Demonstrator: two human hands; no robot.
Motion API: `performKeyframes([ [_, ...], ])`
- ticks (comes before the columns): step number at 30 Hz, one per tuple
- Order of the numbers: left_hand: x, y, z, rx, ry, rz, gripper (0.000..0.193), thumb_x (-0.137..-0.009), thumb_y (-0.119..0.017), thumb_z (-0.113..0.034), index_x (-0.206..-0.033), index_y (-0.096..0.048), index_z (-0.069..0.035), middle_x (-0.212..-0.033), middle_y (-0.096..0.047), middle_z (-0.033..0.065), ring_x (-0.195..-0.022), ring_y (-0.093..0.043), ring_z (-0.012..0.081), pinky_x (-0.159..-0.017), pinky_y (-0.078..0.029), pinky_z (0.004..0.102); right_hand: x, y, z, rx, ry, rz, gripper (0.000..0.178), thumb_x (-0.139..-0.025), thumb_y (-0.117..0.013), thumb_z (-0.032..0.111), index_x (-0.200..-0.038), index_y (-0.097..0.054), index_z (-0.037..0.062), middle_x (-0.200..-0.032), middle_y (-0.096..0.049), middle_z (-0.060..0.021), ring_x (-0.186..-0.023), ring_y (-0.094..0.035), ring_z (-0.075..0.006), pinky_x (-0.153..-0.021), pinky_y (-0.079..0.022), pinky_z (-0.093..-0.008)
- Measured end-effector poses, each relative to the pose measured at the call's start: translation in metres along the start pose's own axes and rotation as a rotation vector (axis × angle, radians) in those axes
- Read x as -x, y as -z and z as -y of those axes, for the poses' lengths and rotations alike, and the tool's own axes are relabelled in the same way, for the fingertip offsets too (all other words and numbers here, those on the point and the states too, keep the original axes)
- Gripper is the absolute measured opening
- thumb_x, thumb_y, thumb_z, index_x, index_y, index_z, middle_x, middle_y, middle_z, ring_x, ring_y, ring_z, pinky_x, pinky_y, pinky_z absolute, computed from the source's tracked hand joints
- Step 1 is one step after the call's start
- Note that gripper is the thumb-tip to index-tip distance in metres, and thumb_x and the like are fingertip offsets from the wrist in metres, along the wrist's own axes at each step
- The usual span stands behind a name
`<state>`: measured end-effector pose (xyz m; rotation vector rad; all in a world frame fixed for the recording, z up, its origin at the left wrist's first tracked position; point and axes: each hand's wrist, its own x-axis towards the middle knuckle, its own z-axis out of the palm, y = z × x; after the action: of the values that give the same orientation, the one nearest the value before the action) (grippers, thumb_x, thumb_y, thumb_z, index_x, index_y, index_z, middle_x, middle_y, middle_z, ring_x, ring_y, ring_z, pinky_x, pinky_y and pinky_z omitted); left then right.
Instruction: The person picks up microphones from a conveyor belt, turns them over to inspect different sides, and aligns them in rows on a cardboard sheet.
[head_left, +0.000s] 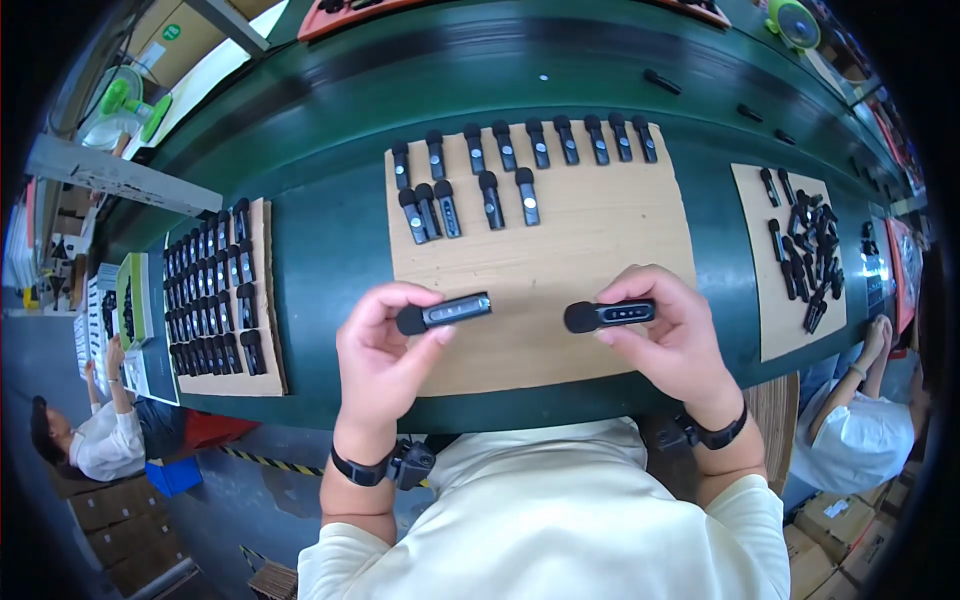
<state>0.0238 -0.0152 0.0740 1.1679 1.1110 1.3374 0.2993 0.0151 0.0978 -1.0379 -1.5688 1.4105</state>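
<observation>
My left hand (pixel 385 350) pinches a small black wireless clip-on microphone (pixel 457 311) between thumb and fingers, its round foam tip toward the palm. Another such microphone (pixel 625 312) is gripped in my right hand (pixel 665 330), foam tip pointing left and a row of small marks on its face. Both hands are held apart over the near half of a cardboard sheet (pixel 540 350). At the sheet's far side lies a row of several like microphones (pixel 540 143), foam ends away from me. A shorter second row (pixel 490 200) sits below it on the left.
On the left, a cardboard sheet (pixel 265 330) bears several rows of microphones. On the right, another sheet (pixel 785 340) carries a loose heap of them. Beyond runs a dark green belt (pixel 560 60) with scattered microphones. One person (pixel 110 440) sits at left, another (pixel 855 440) at right.
</observation>
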Motion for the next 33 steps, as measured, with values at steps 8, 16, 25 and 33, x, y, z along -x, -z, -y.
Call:
performKeyframes([
  [8,0.018,-0.019,-0.002,-0.033,-0.066,0.052,0.03,-0.077,-0.071,0.009,-0.104,-0.06,0.002,-0.103,-0.066,0.0106,-0.097,-0.062,0.0161,-0.088,-0.048,0.0282,-0.002,-0.016,-0.008,0.14,0.304,0.019,0.029,-0.072,-0.073,-0.008,-0.099,-0.066,-0.0006,-0.091,-0.063,-0.0095,-0.083,-0.059,-0.0178,-0.074,-0.045,-0.0265],
  [16,0.018,-0.028,-0.006,-0.128,-0.141,0.109,0.029,-0.076,-0.072,0.009,-0.102,-0.062,0.002,-0.102,-0.067,0.0122,-0.099,-0.063,0.0199,-0.091,-0.048,0.0322,0.002,-0.014,-0.009,0.172,0.342,-0.011,0.029,-0.071,-0.075,-0.007,-0.099,-0.067,-0.0005,-0.087,-0.063,-0.009,-0.08,-0.059,-0.018,-0.07,-0.044,-0.0268],
  [25,0.013,-0.03,-0.003,-0.21,-0.278,0.159,0.026,-0.075,-0.073,0.007,-0.098,-0.063,0.002,-0.094,-0.069,0.0122,-0.093,-0.066,0.0243,-0.099,-0.046,0.0482,0.003,-0.009,-0.014,0.179,0.401,-0.006,0.028,-0.071,-0.078,-0.004,-0.097,-0.068,-0.0004,-0.085,-0.063,-0.0089,-0.076,-0.059,-0.0179,-0.067,-0.044,-0.0267],
  [33,0.013,-0.03,-0.002,-0.204,-0.262,0.159,0.024,-0.075,-0.074,0.005,-0.096,-0.063,0.002,-0.091,-0.069,0.0116,-0.091,-0.066,0.0241,-0.101,-0.044,0.0505,0.003,-0.01,-0.015,0.184,0.389,-0.009,0.027,-0.07,-0.078,-0.003,-0.095,-0.069,-0.0006,-0.085,-0.063,-0.0084,-0.075,-0.058,-0.0178,-0.067,-0.044,-0.027],
])
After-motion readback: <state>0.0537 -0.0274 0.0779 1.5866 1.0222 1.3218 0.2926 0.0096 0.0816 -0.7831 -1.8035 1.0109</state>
